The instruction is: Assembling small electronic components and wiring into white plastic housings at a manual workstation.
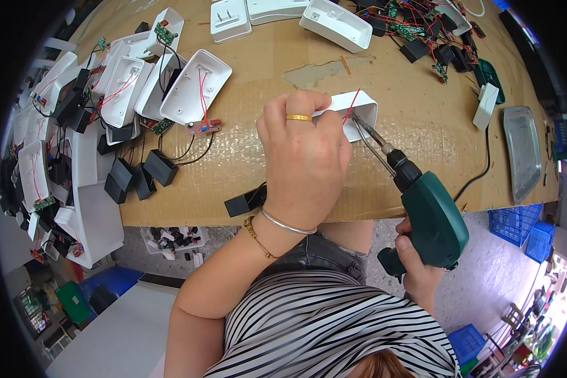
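Note:
My left hand [303,157], a ring on one finger, is closed round a white plastic housing [366,106] near the front of the table. A red wire [358,97] stands up at the housing's open side. Gripped by its handle in my right hand [417,264] is a green soldering gun [436,217]. Its dark tip and thin metal feed tube reach into the housing beside the red wire; whether the tip touches anything is too small to tell. By my left wrist lies a small black block [244,201], partly covered by the hand.
White housings with red wires [125,94] and black blocks [160,169] crowd the left. More circuit boards and black blocks [422,47] are heaped at the far right. A metal tray [523,154] lies right, near the soldering gun's black cord [479,173]. Blue crates [515,223] stand below.

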### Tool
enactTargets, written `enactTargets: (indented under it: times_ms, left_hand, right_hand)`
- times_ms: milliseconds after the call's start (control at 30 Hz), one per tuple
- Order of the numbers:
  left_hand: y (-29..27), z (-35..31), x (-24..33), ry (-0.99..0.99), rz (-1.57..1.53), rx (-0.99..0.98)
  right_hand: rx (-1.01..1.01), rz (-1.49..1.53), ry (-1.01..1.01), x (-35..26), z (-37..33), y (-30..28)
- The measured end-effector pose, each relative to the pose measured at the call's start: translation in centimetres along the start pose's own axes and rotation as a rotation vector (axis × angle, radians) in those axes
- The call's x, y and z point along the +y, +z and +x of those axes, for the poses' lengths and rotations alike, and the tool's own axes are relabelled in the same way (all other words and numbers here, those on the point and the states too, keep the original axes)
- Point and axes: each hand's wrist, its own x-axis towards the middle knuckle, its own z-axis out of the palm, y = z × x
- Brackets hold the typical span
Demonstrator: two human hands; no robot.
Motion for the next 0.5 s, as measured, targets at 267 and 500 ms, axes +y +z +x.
enactTargets:
  times_ms: [267,500]
  left_hand:
    - [0.1,-0.2,-0.1,-0.002,0.000,-0.018]
    - [0.0,0.1,0.0,0.007,-0.001,0.002]
  right_hand:
    - [0.092,0.007,-0.021,0.3,0.3,0.7]
    - [0.017,0.126,-0.057,0.8,0.0,0.1]
